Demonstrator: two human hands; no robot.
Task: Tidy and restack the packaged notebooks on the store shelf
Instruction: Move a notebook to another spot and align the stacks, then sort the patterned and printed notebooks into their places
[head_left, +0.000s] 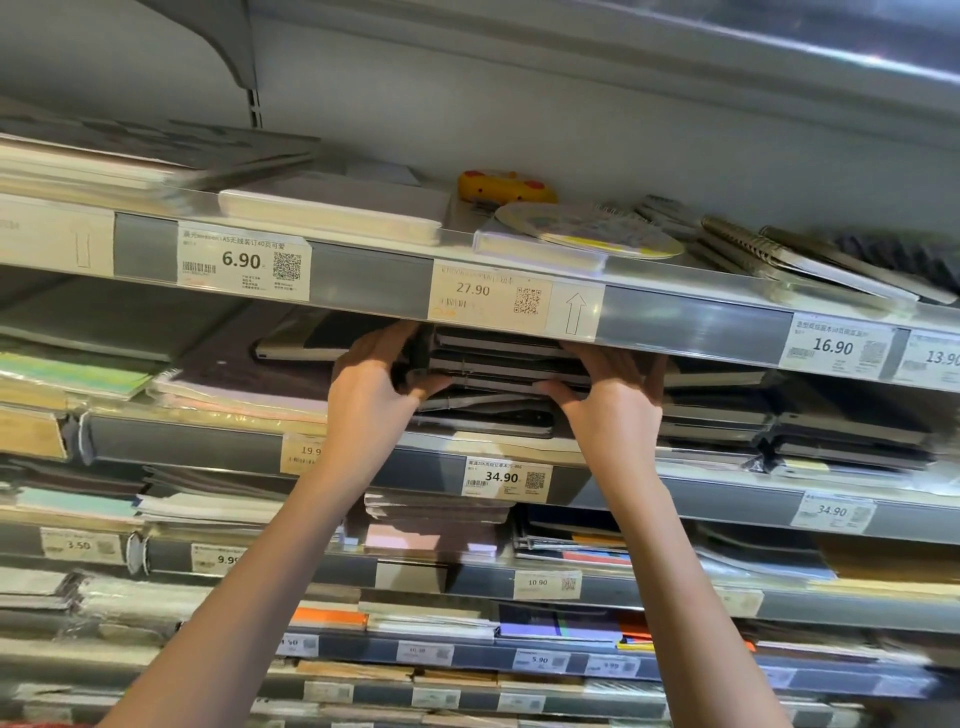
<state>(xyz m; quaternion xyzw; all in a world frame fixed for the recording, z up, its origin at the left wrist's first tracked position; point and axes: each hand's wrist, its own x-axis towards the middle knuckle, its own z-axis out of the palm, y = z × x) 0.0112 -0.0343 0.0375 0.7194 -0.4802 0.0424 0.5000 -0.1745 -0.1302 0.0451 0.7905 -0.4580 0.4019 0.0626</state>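
Gripping both ends of a stack of dark packaged notebooks (498, 358), the left hand (371, 384) and right hand (610, 387) are curling their fingers around it on the second shelf (727, 483) from the top. Squaring it well is meaning even pressure from both sides and sliding it level. Crowding it are the upper shelf's price rail (675, 317) overhead, looser notebooks (488, 413) underneath, and neighbouring dark stacks (727, 410) just beside.

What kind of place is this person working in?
Most likely a shop's stationery aisle. Tiered shelves carry price tags on their front rails, spiral notebooks lie on top, and both hands grip a stack of dark wrapped notebooks.
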